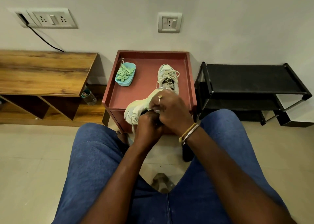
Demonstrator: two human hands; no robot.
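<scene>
We see a pale shoe (pixel 134 108) of soft cloth and mesh at centre, on a matt red desk (pixel 146 87); smooth teal plastic tub (pixel 124 84); glossy grained wood bench (pixel 42 70) left; matt black fabric rack (pixel 251 79) right.

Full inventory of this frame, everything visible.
held sneaker: 1, pale green-white, table's front edge, in both hands
second sneaker: 1, same colours, on table, right side
tub: 1, teal, table's left, green pieces inside
table: 1, red-brown, centre
wooden unit: 1, brown, left
rack: 1, black, right
bottle: 1, clear, between wooden unit and table
socket plates: 2, white, wall
cable: 1, black, from left plate
left hand, right hand: 2, gripping held sneaker
legs: 2, blue jeans, bottom
</scene>
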